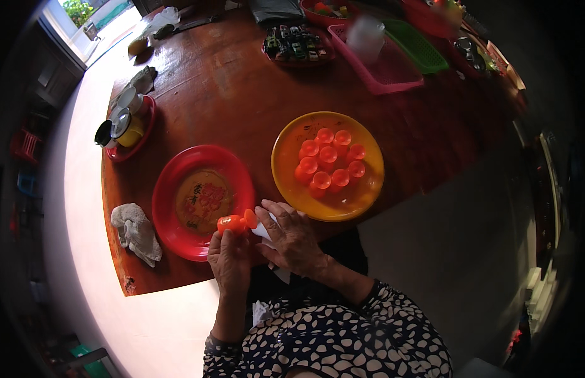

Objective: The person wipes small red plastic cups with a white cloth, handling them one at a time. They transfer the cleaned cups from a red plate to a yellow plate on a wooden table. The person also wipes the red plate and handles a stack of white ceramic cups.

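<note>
My left hand (232,264) pinches a small orange piece (232,223) with a flared round end like a suction cup. Close beside it, my right hand (291,242) is closed around a smooth white object (266,228), mostly hidden by the fingers. The white object's tip points at the orange piece's flared end; whether they touch I cannot tell. Several similar orange pieces stand grouped, round ends up, on a yellow plate (286,183) ahead of my right hand. Under and left of the held piece lies a red plate (168,236) with a printed centre.
A crumpled pale cloth (135,232) lies at the wooden table's (210,88) left edge. Cups stand on a red tray (147,126) farther back. A dish of small dark items (295,44), a pink basket (393,79) and a green basket (425,53) line the far side.
</note>
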Motion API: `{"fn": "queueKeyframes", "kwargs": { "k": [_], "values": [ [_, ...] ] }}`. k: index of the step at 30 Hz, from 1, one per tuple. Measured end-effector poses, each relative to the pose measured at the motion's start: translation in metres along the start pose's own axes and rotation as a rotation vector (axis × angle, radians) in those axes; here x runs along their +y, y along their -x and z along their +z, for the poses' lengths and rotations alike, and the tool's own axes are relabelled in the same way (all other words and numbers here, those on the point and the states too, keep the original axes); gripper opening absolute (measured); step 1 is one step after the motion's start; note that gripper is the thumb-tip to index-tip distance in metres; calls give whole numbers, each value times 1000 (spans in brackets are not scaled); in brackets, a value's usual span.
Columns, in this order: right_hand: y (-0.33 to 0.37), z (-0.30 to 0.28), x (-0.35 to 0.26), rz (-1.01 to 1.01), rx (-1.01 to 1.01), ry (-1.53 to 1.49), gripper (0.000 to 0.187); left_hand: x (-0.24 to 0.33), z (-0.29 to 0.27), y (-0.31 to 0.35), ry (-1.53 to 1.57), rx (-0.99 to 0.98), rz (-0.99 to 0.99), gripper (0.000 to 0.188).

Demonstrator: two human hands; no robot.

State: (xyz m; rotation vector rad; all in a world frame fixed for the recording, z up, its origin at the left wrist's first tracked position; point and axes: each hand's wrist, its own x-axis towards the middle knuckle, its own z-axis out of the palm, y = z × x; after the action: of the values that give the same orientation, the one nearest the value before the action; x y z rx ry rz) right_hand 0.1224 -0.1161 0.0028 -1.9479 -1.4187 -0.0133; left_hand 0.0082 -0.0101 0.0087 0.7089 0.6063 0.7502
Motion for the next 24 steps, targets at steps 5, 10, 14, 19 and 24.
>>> {"fn": "queueKeyframes", "kwargs": {
  "k": [5,10,14,19,24],
  "values": [
    [-5,-11,-4,-57,205,-398,61,-3,7,7,-103,-126,7,18],
    [4,-23,2,-19,305,-487,44,-4,20,13,-143,-195,-74,23],
    [18,-66,11,89,324,-430,39,-9,39,13,-201,-216,-72,28],
    [44,-138,46,314,549,-114,42,-20,34,1,-604,-315,123,34],
    [36,-173,87,420,517,143,39,-25,56,-10,-1145,-415,502,32]
  ]
}}
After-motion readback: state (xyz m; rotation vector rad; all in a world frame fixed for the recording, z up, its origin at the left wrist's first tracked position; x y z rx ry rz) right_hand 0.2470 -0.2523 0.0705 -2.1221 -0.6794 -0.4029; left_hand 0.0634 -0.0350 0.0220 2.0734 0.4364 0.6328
